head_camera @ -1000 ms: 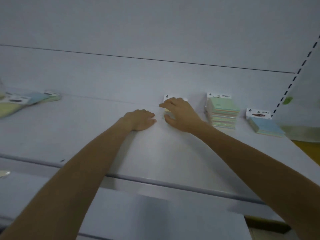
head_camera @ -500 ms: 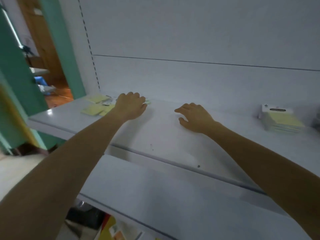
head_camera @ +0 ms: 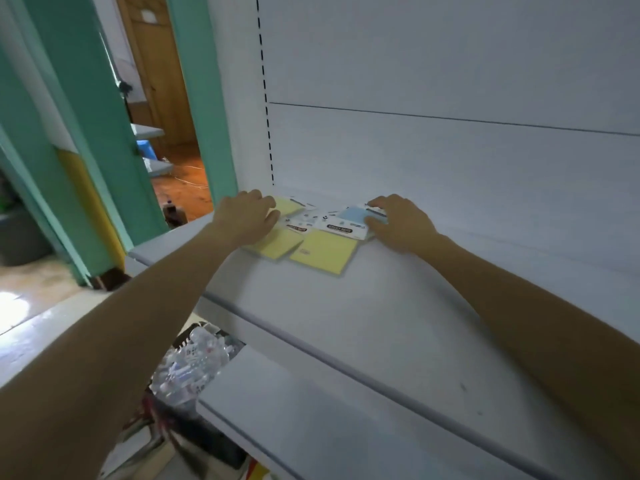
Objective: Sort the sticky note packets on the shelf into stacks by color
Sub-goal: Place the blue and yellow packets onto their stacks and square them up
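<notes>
Both hands reach to the far end of the white shelf (head_camera: 346,306), with the unsorted sticky note packets fanned out between them. The right hand (head_camera: 400,221) closes on the blue packet (head_camera: 351,214), forefinger over its far edge and thumb against its near edge, so it seems to pinch that packet. The left hand (head_camera: 247,218) lies palm down with bent fingers over the yellow ones; whether it grips one or only rests there, I cannot tell.

One yellow packet (head_camera: 289,206) shows just beyond the left fingertips; a second yellow packet (head_camera: 282,242) lies partly under that hand, on the side nearer the person; a third, larger yellow packet (head_camera: 323,251) sits between the two hands, its printed header card (head_camera: 341,228) overlapping the blue packet's near edge.

The sorting here looks barely begun, as far as this view shows; the packets overlap in a loose mixed spread, blue among yellow, and no tidy stack is visible. What is left, by my reading, is to lift the blue one clear and square the three yellows into one pile.
</notes>
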Tool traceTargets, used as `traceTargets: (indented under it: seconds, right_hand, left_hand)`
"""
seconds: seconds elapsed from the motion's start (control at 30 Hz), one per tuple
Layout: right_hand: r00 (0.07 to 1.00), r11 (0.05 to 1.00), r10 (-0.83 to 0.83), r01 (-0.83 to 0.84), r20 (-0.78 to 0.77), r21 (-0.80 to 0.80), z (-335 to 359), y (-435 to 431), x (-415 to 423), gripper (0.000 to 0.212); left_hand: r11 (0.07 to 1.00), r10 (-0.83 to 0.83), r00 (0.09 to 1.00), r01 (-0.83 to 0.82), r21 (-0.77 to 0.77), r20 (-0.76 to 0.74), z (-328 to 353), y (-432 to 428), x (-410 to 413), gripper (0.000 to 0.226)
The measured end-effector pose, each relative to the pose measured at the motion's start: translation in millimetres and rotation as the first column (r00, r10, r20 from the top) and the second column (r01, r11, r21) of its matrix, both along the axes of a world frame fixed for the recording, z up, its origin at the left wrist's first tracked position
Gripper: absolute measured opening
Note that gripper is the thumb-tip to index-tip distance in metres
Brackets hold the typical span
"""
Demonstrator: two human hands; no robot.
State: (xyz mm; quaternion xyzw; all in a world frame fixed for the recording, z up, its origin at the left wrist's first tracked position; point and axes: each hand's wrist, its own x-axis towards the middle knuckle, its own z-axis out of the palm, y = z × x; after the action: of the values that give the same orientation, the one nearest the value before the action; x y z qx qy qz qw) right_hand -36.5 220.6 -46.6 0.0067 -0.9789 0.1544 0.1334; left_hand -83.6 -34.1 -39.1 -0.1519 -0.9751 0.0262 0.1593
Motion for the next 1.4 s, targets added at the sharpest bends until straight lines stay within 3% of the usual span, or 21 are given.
traceTargets:
  seconds: [0.17, 0.33, 0.4, 0.53, 0.8, 1.0, 1.23, 1.4]
  right_hand:
    - [0.995, 0.99, -0.036, 0.049, 0.098, -0.132, -3, -3, -31, 0.048]
    - [0.985, 0.972, -0.038, 0.076, 0.168, -0.221, -1, -3, -35, 0.059]
    - [0.968, 0.968, -0.088, 0.139, 0.235, -0.21, 1, -2, -33, 0.067]
    - [0.906, 0.942, -0.268, 0.318, 0.328, -0.105, 6, -3, -24, 0.078]
    - [0.9, 0.889, -0.295, 0.381, 0.32, -0.253, 15, -23, -10, 0.063]
    - [0.912, 0.776, -0.327, 0.409, 0.249, -0.48, 12, -19, -4, 0.04]
    - [0.896, 0.761, -0.362, 0.444, 0.258, -0.473, 17, -23, -6, 0.03]
    - [0.894, 0.734, -0.394, 0.446, 0.213, -0.512, 15, -21, -5, 0.036]
  left_hand:
    - [0.997, -0.018, 0.996, 0.011, 0.074, 0.092, -4, -3, -46, 0.04]
    - [0.993, -0.095, 0.908, 0.058, 0.1, 0.409, -3, 0, -85, 0.053]
    - [0.988, -0.141, 0.879, 0.095, 0.123, 0.455, 2, 2, -94, 0.055]
    - [0.962, -0.265, 0.857, 0.202, 0.184, 0.443, 14, 4, -99, 0.054]
    - [0.873, -0.449, 0.829, 0.329, 0.359, 0.334, 20, 4, -113, 0.055]
    - [0.78, -0.534, 0.782, 0.309, 0.544, 0.322, 22, -10, -127, 0.054]
    - [0.623, -0.623, 0.701, 0.177, 0.762, 0.347, 27, -20, -130, 0.046]
    - [0.451, -0.679, 0.698, 0.152, 0.879, 0.228, 22, -14, -118, 0.046]
